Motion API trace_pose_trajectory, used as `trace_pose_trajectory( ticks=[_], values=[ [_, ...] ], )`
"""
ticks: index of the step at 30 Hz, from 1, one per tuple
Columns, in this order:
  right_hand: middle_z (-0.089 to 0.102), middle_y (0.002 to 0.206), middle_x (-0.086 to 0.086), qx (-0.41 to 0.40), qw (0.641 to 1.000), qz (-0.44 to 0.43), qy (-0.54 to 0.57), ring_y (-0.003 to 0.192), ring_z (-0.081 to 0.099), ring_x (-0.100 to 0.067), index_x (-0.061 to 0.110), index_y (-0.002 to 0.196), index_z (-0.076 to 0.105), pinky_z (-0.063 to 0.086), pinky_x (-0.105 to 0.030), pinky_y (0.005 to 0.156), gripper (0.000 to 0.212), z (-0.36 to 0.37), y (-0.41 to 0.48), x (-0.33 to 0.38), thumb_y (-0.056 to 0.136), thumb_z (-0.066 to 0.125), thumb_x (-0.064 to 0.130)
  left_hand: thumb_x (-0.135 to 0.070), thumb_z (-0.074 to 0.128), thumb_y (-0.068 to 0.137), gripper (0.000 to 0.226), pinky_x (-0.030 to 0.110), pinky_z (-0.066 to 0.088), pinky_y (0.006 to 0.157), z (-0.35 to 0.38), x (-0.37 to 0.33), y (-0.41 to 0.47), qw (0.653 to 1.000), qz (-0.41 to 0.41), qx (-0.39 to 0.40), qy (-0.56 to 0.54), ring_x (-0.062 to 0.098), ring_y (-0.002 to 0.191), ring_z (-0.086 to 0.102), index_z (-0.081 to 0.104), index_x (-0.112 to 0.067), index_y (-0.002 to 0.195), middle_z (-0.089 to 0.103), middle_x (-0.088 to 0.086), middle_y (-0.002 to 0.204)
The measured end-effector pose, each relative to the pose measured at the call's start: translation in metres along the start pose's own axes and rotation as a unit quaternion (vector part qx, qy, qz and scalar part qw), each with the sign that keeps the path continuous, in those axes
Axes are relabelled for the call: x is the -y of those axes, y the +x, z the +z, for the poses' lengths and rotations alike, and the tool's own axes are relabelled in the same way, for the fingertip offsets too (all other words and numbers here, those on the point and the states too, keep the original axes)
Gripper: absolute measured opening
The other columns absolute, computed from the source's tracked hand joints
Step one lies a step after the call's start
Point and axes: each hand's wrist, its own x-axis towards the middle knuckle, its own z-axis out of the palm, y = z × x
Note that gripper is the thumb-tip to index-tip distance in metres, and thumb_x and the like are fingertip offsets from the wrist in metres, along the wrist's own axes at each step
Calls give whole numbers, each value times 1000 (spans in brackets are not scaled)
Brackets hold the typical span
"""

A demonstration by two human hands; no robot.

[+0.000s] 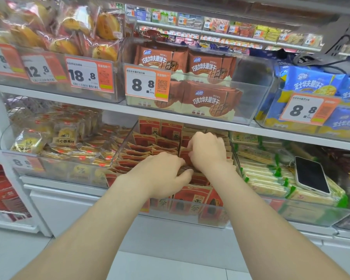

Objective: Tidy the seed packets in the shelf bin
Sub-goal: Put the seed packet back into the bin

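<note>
Both hands' fingertips are buried among the seed packets (143, 148). Left hand (162, 172) curls round a bunch; right hand (208, 150), knuckles up, apparently pinches packet tops.

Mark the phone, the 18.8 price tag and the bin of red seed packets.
White-cased smartphone with dark screen (311, 174): head view, middle of the screen.
White-and-orange 18.8 price tag (89, 76): head view, centre of the card.
Clear plastic bin of red seed packets (210, 216): head view, its front wall.
</note>
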Motion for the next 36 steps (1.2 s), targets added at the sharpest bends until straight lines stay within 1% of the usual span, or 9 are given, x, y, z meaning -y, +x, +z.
trace_pose_trajectory(
  ticks=[5,9,13,17,20,24,28,31,36],
  values=[
    [73,100,-6,-56,996,-64,-3,97,71,-34,24,108,78,54,-38,74,14,-19,-17,-9,100,70,17,-50,38,113,46,39,47,68,-3,-7,-7,998,-29,-51,-19,19,75,60,60,-23,84,63,-3,79],
    [74,86,2,-165,983,-81,4,84,71,-30,27,99,76,51,-34,64,17,-32,-34,-15,103,61,33,-27,49,110,24,40,61,80,-4,-10,-13,990,-66,-115,-54,22,85,70,72,-21,115,74,-1,99],
    [72,76,6,-326,936,-39,130,76,68,-25,27,96,77,39,-30,57,19,-54,-52,-19,102,63,40,-32,57,106,30,34,54,98,-7,-31,-22,969,-52,-217,-103,17,116,65,65,-22,133,70,-4,125],
    [65,60,9,-361,874,41,323,66,67,-20,24,87,74,51,-36,66,27,-89,-74,-25,101,65,44,-54,64,99,56,28,40,110,-8,-63,-29,948,55,-268,-160,8,133,48,50,-31,148,54,-15,143],
    [65,52,7,-351,804,100,469,52,63,-7,19,73,70,51,-31,65,26,-104,-91,-37,96,74,32,-48,63,104,49,29,42,111,-1,-85,-31,937,127,-271,-179,7,131,50,48,-29,147,54,-14,140],
    [65,58,1,-233,667,175,685,58,59,-16,14,73,69,45,-28,54,20,-99,-107,-55,91,75,18,-44,58,108,43,13,38,105,10,-109,-30,931,140,-247,-228,-2,128,49,46,-28,146,49,-12,135],
    [73,72,1,-148,693,132,693,69,65,-10,5,89,75,54,-29,65,22,-85,-117,-59,99,75,25,-48,44,112,32,33,44,112,18,-121,-18,916,109,-249,-294,7,134,51,47,-35,142,57,-16,135],
    [74,78,-1,-134,698,84,698,73,63,-14,12,95,79,50,-35,67,26,-80,-117,-57,103,70,35,-52,34,115,32,48,51,104,22,-124,-12,889,92,-296,-338,16,125,62,49,-36,139,65,-12,129],
    [83,106,-5,-104,703,12,703,107,77,-23,14,119,80,61,-47,99,40,-75,-121,-51,99,63,43,-58,33,110,41,48,55,105,18,-124,-12,849,77,-314,-418,11,122,67,48,-29,136,66,-11,126]
  ],
)
